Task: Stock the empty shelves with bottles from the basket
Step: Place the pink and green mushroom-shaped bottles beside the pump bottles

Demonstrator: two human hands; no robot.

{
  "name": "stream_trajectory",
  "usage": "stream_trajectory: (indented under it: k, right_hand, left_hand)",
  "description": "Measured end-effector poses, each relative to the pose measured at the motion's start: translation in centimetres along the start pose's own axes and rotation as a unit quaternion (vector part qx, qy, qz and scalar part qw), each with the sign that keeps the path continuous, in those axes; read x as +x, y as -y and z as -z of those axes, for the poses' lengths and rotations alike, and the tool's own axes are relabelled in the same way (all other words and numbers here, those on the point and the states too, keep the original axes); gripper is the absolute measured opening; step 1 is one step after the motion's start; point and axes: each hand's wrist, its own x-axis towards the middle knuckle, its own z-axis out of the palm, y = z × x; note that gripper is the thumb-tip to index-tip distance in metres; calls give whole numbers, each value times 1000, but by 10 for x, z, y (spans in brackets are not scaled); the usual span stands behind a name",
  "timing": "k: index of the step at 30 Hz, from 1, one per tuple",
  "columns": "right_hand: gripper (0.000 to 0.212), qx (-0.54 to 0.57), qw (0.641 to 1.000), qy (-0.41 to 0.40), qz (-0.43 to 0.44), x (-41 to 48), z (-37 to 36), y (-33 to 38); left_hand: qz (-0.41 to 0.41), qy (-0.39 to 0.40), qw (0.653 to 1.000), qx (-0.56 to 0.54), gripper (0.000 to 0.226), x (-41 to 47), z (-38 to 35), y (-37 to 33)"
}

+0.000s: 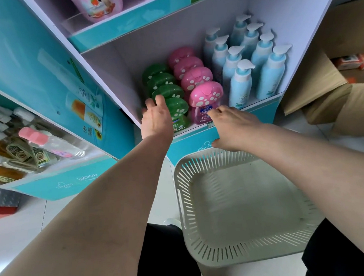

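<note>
Well, shelf (257,111): perhaps 8 pump bottles (240,86)

Bright, even light; wide-angle bending at edges, slight motion blur.

Glossy moulded plastic catches the light on the green mushroom-cap bottles (176,108) and the pink mushroom-cap bottles (205,94), their caps smooth and dotted white. The pale blue pump bottles (240,82) beside them show a softer satin plastic, with white plastic pump heads. The shelf (189,142) is smooth matt white board fronted by a lightly sheened teal printed panel. The basket (201,200) is matt beige plastic with slotted walls. A cardboard box (325,67) is dull brown; the floor (19,226) is smooth pale tile.
</note>
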Motion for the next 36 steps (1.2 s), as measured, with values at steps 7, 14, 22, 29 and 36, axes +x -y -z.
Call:
stream_trajectory:
  k: [7,14,22,29,36]
  right_hand:
    - [66,-7,1000,26,-8,1,-2,0]
    - [69,-20,999,32,-6,0,-5,0]
    - [69,-43,999,32,-11,0,-6,-1]
    - [68,-54,998,17,-4,-4,-2,-3]
    - [63,-67,998,12,-7,-19,6,-16]
  left_hand:
    - [16,5,1000,8,47,0,1,-5]
    - [2,20,1000,21,49,0,6,-4]
    - [-64,-30,997,38,45,-9,11,-17]
    - [-174,-32,979,100,42,-25,15,-32]
    - [-209,48,972,97,37,-52,23,-44]
